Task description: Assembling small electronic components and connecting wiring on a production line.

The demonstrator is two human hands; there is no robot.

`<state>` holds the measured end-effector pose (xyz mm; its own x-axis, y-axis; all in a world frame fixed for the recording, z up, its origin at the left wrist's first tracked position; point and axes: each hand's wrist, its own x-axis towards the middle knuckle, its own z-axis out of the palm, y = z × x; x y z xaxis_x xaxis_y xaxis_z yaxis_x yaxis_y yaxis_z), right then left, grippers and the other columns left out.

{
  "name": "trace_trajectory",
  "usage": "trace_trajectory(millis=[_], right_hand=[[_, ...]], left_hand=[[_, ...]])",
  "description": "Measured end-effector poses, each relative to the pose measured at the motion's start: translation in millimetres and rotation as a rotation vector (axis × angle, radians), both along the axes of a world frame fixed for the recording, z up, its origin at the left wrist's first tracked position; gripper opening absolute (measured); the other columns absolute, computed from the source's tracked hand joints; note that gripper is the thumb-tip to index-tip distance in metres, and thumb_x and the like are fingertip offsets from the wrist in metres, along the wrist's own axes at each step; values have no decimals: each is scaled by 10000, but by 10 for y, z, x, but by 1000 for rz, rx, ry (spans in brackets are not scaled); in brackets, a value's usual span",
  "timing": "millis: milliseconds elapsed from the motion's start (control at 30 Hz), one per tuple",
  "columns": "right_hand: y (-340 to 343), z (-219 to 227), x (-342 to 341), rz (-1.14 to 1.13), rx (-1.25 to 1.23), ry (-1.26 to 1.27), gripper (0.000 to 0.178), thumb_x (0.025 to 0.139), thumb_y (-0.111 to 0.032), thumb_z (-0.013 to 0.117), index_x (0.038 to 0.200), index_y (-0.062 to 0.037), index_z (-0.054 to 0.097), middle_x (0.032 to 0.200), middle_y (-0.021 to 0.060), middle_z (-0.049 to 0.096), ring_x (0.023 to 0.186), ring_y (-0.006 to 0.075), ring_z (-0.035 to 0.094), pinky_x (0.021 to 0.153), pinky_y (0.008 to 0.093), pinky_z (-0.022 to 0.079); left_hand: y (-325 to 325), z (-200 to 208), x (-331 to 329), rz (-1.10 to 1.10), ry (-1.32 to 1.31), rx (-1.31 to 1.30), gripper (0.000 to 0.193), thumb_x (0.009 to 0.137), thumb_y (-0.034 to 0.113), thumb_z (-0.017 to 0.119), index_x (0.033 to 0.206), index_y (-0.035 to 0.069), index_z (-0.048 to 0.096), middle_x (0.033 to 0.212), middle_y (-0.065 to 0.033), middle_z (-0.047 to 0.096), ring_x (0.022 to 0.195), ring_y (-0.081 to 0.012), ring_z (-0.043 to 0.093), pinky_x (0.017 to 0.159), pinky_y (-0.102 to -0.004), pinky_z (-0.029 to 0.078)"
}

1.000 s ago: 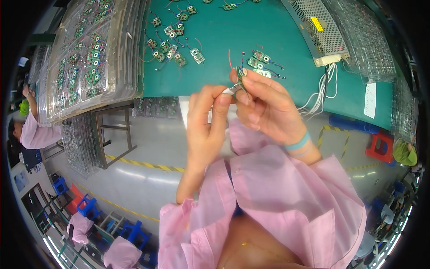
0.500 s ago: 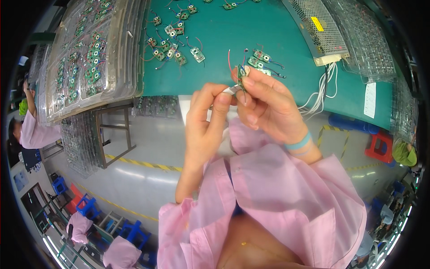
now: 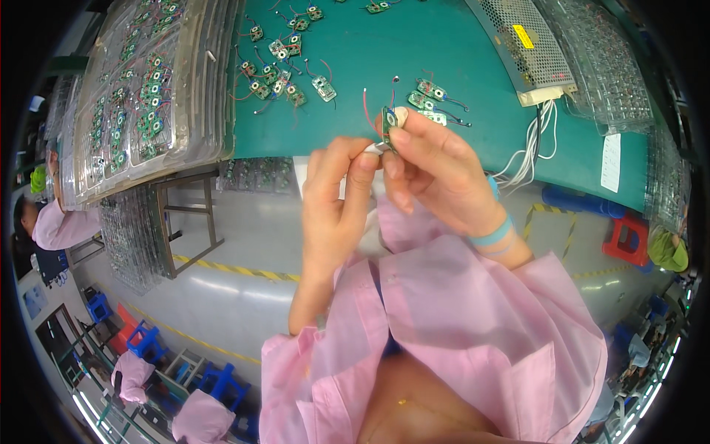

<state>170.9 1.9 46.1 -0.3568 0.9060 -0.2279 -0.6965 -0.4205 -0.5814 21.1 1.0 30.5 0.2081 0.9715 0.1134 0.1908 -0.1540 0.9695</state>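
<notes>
Around us is a workshop with a grey floor (image 3: 222, 296) marked by yellow-and-black tape. At far left we see a co-worker's pink sleeve (image 3: 59, 226), then a tall stack of clear plastic trays (image 3: 212, 103), the top one filled with green circuit boards. Next comes the green worktop (image 3: 355, 52), where loose wired boards (image 3: 280, 83) lie scattered near the trays.

Our left hand (image 3: 334, 196) has thumb and forefinger closed on a small white metal-tipped piece (image 3: 374, 149). Its tip meets the lower part of a wired circuit board (image 3: 389, 127), though we cannot tell whether it is seated. The board stands nearly upright in front of the worktop's near edge, its wires pointing up, pinched between the thumb and fingers of our right hand (image 3: 444, 166).

We judge the board light and stiff, with soft wires whose joints could snap if tugged. It is best held by its edges, clear of wires and components; the white piece looks rigid and easy to grip by its body.

Farther right lie a few more boards (image 3: 430, 90), a perforated metal power supply (image 3: 534, 66) and its white cables (image 3: 529, 153).
</notes>
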Motion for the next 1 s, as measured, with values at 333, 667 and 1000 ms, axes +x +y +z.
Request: trace_trajectory(millis=[333, 667, 1000], right_hand=[[120, -95, 82, 50, 62, -105, 233, 960, -170, 440, 1116, -29, 543, 755, 32, 566, 540, 135, 507, 520, 216, 409], [350, 127, 347, 390, 622, -874, 219, 972, -202, 425, 914, -61, 582, 699, -4, 552, 550, 78, 443, 509, 208, 363], [-9, 185, 231, 341, 162, -331, 222, 969, -186, 439, 842, -51, 562, 583, -22, 496, 493, 55, 393, 487, 190, 343]], left_hand=[[95, -12, -19, -119, -263, -187, 160, 947, 170, 490, 948, 31, 570, 842, -23, 579, 761, -110, 459, 706, -222, 380], [83, -95, -177, -233, -512, -398, 186, 963, 207, 472, 922, 44, 552, 820, -11, 546, 734, -76, 454, 693, -187, 368], [42, -87, -299, -487, -590, -628, 220, 930, 239, 534, 962, 22, 551, 803, -20, 534, 694, -72, 443, 613, -161, 343]])
